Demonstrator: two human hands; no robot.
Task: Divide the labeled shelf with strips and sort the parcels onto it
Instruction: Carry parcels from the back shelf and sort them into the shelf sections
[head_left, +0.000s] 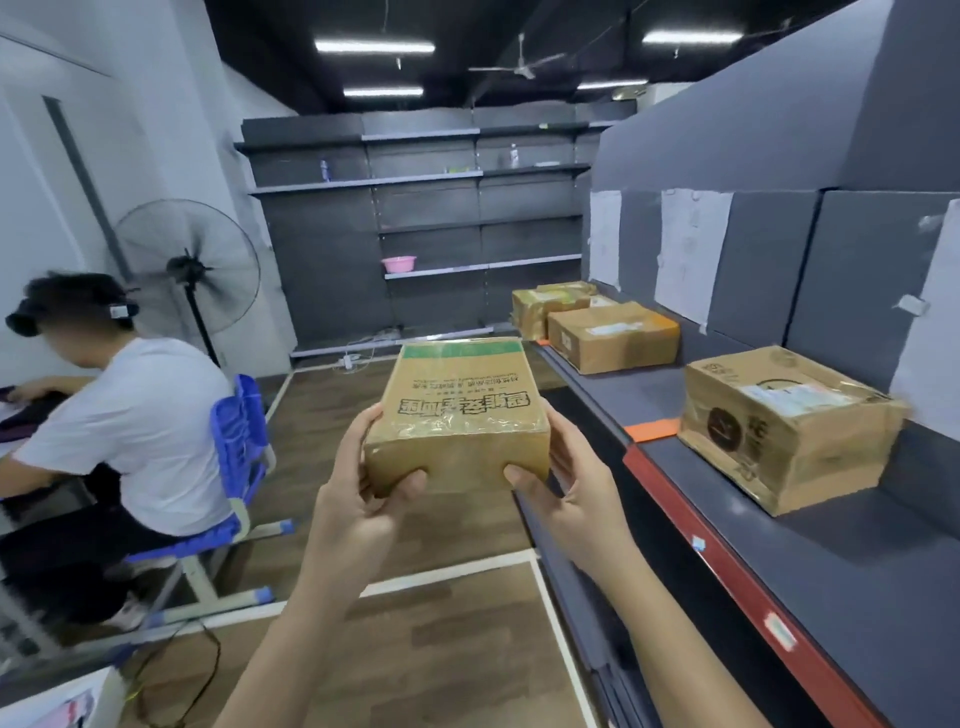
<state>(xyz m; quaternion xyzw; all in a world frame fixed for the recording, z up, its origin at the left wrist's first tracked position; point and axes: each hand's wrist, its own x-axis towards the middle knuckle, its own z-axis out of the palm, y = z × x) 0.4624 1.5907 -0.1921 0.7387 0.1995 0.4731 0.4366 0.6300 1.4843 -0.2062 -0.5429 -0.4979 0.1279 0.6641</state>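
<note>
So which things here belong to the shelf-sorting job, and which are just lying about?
Job:
held parcel, gripped by left hand and right hand
labeled shelf
parcels on shelf
orange strips

Lying about:
standing fan
pink basin
blue chair

parcel (457, 410) held centre | shelf (831, 545) right, three boxes (784, 426) on it

Two bare forearms, no sleeves, left hand (358, 499), right hand (576, 499)
</note>
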